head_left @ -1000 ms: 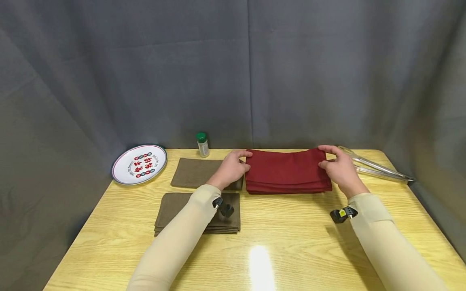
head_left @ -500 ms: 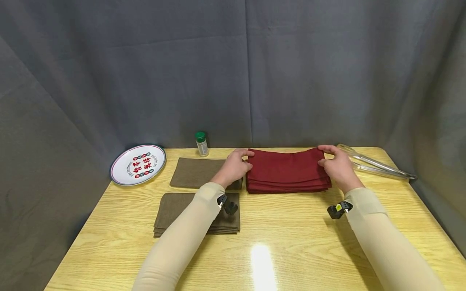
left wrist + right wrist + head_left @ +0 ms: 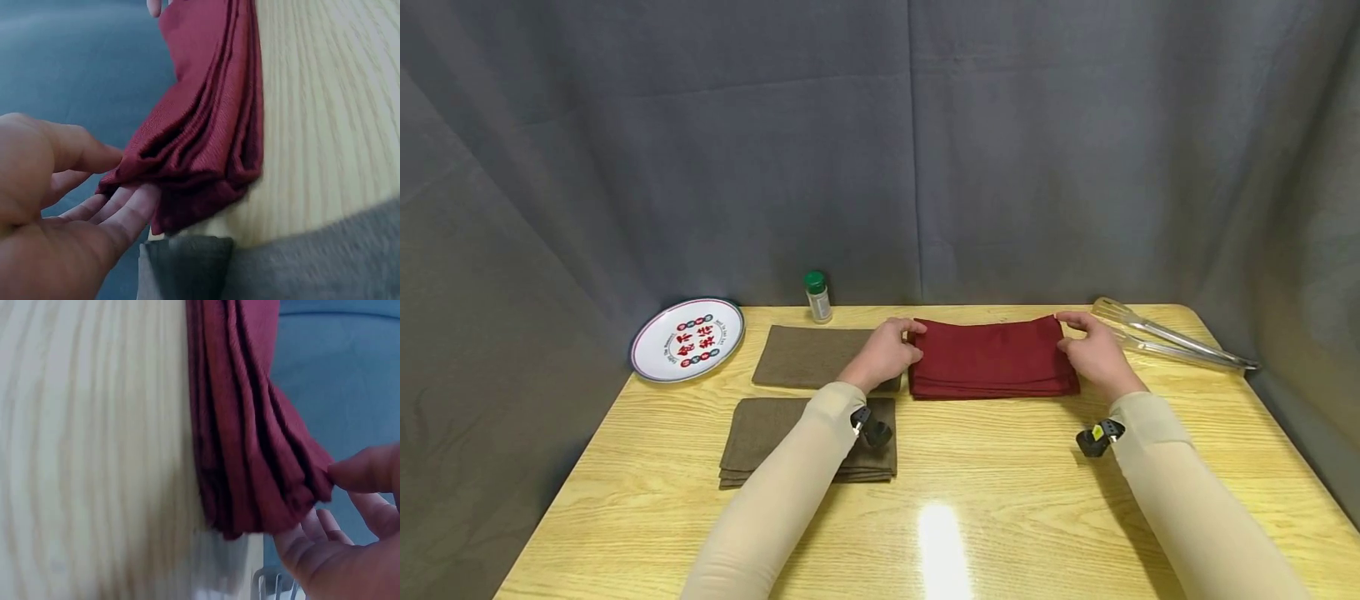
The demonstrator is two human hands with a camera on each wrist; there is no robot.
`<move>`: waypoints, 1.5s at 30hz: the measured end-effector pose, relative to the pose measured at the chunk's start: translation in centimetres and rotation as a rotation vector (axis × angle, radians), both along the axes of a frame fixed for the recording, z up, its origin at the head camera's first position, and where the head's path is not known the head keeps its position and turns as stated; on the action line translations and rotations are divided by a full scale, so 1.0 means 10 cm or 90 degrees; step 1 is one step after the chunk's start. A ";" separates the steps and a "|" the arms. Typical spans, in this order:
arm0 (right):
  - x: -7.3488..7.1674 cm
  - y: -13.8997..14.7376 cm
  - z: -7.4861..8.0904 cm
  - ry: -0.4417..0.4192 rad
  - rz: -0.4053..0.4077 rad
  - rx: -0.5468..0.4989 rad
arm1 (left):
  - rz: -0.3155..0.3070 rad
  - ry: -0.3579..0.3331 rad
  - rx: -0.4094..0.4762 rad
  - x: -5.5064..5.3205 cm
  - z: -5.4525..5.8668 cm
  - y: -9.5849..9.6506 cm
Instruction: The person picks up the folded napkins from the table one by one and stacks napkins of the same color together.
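A dark red folded cloth (image 3: 992,360) lies at the back of the table in several layers, its far edge raised at the corners. My left hand (image 3: 887,352) pinches its far left corner; in the left wrist view the thumb and fingers (image 3: 128,212) have the layered end between them. On the opposite side my right hand (image 3: 1093,354) pinches the far right corner, as the right wrist view shows with the fingertips around the red folds (image 3: 250,425). Beside and partly under my left arm lie a flat brown cloth (image 3: 808,354) and a brown folded stack (image 3: 763,433).
Metal tongs (image 3: 1183,343) lie just right of my right hand. A white plate (image 3: 658,342) with red characters sits at the back left corner. The green-capped shaker (image 3: 817,300) stands behind the brown cloth. Grey curtains (image 3: 880,167) border the table (image 3: 1000,500).
The red cloth's far edge has come down and a little nearer to me, with both hands still at its corners. The brown cloths, plate, shaker and tongs stay put.
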State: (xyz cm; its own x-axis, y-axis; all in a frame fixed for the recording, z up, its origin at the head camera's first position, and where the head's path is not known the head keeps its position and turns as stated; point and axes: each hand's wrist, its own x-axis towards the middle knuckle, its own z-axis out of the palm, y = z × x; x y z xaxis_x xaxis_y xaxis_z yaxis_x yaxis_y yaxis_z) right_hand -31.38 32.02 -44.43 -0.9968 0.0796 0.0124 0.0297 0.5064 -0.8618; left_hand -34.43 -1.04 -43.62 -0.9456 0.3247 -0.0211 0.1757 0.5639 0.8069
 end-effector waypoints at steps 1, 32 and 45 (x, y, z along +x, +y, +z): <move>0.01 0.01 -0.01 -0.006 0.001 -0.003 | -0.002 0.001 -0.002 0.00 -0.01 -0.02; 0.42 -0.26 0.13 0.014 0.114 -0.046 | -0.059 -0.023 0.066 0.61 0.16 -1.43; 0.60 -1.04 0.21 0.020 0.228 0.107 | 0.015 -0.041 0.076 0.95 0.02 -2.06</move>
